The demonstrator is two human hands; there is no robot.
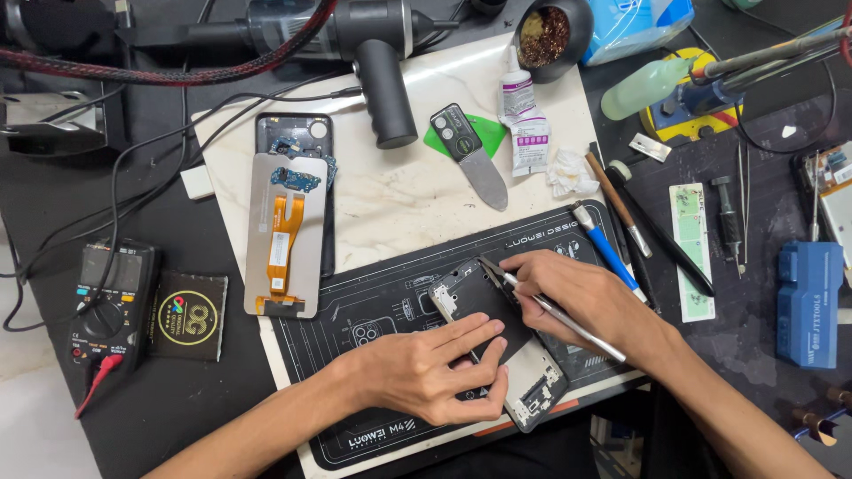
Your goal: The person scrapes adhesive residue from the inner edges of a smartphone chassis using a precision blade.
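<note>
A black phone frame (461, 297) lies diagonally on a dark work mat (390, 297), its inside facing up. My left hand (435, 368) rests flat on the frame's middle and pins it down. My right hand (581, 297) grips thin metal tweezers (555, 312) like a pen. The tweezer tips touch the upper part of the frame near its top edge. The frame's lower end (537, 399) sticks out past my left hand.
A detached screen panel with an orange flex cable (284, 235) lies over another phone body at left. A black heat gun (382, 80), multimeter (114, 297), glue tube (516, 93), blue-handled tool (608, 253), brushes and a blue box (809, 302) surround the mat.
</note>
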